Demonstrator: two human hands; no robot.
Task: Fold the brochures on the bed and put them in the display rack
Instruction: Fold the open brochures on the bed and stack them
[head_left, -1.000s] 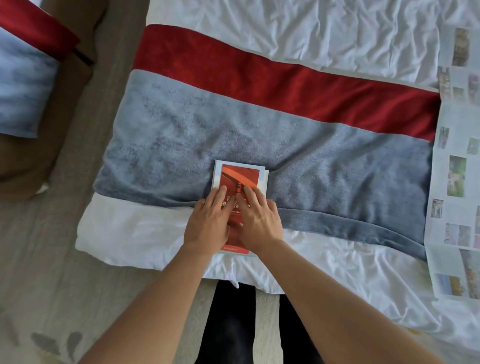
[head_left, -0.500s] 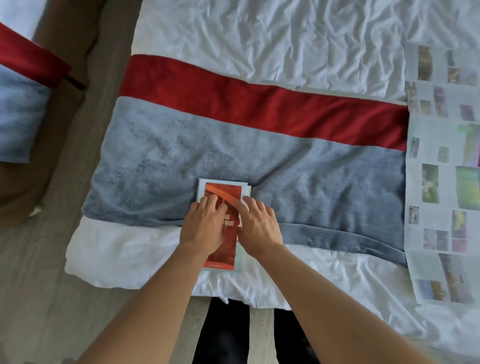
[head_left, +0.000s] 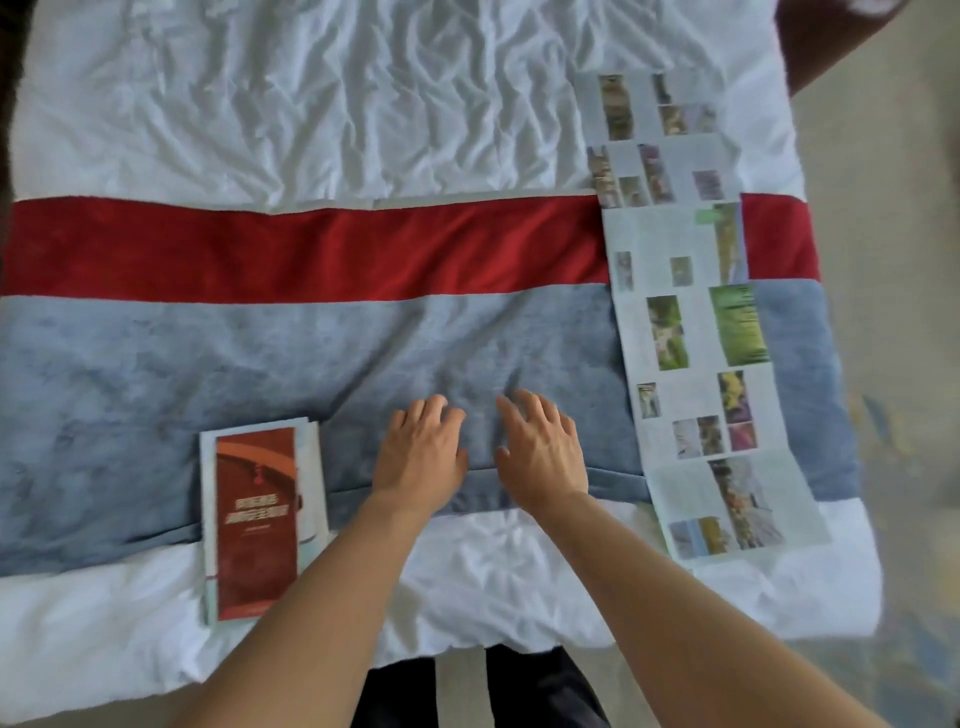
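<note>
Red-covered and already creased shut, the folded brochure (head_left: 260, 525) lies at about 8 o'clock from the hands, straddling the edge where the grey-blue runner (head_left: 156, 374) meets the white sheet (head_left: 493, 566) of the bed. Neither hand touches it. The left hand (head_left: 421, 457) and right hand (head_left: 540, 452) sit side by side over the runner, fingers loosely spread and relaxed, gripping nothing; whether they rest on the cloth or hover just above it cannot be told. Farther off, at 2 o'clock from the right hand, a long unfolded brochure (head_left: 696, 332) stretches flat across sheet, red band (head_left: 311, 249) and runner. One fold looks done; the step in hand seems to be turning to that open sheet. Next calls for reaching right and drawing it in front to fold. No display rack is in view.
</note>
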